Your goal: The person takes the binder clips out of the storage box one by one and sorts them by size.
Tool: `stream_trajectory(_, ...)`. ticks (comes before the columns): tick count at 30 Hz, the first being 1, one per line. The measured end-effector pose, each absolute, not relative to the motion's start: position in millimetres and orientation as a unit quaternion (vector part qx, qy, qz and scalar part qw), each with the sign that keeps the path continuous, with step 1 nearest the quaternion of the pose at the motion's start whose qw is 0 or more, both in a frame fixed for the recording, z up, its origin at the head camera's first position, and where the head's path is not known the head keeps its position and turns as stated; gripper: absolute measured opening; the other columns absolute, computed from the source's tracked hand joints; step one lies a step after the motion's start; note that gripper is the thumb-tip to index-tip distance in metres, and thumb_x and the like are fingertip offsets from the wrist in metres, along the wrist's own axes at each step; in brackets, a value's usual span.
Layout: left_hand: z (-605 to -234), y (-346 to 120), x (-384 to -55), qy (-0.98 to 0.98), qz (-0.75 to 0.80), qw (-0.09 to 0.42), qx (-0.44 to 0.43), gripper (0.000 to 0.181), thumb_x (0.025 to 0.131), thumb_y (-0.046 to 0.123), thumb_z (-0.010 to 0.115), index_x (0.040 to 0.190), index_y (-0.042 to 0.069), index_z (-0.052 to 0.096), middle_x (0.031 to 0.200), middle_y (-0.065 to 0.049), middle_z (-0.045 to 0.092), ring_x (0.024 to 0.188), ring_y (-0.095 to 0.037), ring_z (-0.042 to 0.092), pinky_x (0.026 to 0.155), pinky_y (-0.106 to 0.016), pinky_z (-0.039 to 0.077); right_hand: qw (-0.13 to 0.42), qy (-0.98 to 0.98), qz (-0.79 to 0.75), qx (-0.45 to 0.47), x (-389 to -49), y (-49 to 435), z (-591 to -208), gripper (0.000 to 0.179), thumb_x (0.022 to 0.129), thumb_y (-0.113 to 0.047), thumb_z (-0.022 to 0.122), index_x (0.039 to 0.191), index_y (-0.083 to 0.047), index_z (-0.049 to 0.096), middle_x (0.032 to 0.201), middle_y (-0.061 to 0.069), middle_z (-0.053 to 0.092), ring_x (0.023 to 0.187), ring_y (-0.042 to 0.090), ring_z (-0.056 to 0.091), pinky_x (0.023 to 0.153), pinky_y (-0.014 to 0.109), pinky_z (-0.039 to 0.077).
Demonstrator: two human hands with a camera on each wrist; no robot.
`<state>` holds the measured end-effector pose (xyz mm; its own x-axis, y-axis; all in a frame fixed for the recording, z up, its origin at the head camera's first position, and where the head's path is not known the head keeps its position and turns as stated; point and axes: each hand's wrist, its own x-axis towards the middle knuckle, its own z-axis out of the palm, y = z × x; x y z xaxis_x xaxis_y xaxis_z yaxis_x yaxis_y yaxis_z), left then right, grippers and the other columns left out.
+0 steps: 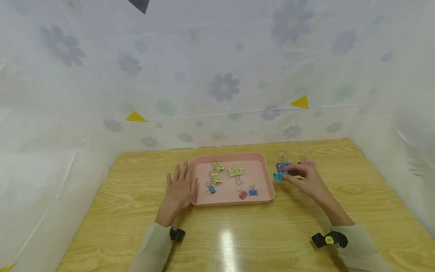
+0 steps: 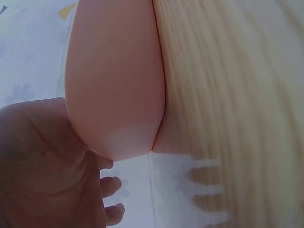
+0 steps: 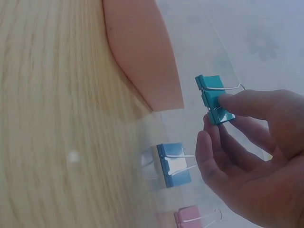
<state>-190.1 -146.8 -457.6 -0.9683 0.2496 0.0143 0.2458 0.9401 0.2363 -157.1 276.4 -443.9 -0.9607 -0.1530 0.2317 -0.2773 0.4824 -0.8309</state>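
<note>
A teal binder clip (image 3: 213,100) is pinched between the thumb and fingers of my right hand (image 1: 307,181), held beside the right edge of the pink tray (image 1: 234,203). Behind it on the table stand a larger blue binder clip (image 3: 176,164) and a pink binder clip (image 3: 188,216). My left hand (image 1: 179,190) lies against the tray's left side with its fingers spread and straight. Inside the tray are several yellow-green binder clips (image 1: 236,172), a small teal clip (image 1: 212,189), a small pink clip (image 1: 242,194) and a small blue clip (image 1: 253,192).
The wooden table (image 1: 224,234) extends around the tray on every side. White flower-patterned sheeting (image 1: 204,56) hangs behind the table's back edge and along both sides. Yellow triangles (image 1: 300,102) mark the back sheet.
</note>
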Motion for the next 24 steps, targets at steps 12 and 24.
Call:
stream_trajectory(12,-456,-148,-188,0.984,0.122,0.016,0.127,0.064,0.113,0.037,0.033,0.166,0.007,0.013,0.171,-0.016,0.01,0.156,-0.042,0.008,0.119,-0.069,0.009,0.059,-0.855,0.501,0.117,-158,285,-447,0.02,0.096,-0.009,0.073,0.113,0.002,0.073,0.111,0.019,0.069,0.094,0.006,0.069,0.077,0.022,0.057)
stream_trajectory(24,-452,-147,-188,0.983,0.127,0.012,0.129,0.063,0.112,0.035,0.036,0.165,0.007,0.016,0.171,-0.017,0.012,0.155,-0.043,0.01,0.119,-0.069,0.01,0.035,-0.859,0.503,0.095,-158,297,-451,0.021,0.095,-0.006,0.073,0.113,0.005,0.072,0.115,0.025,0.067,0.095,0.002,0.068,0.078,0.023,0.059)
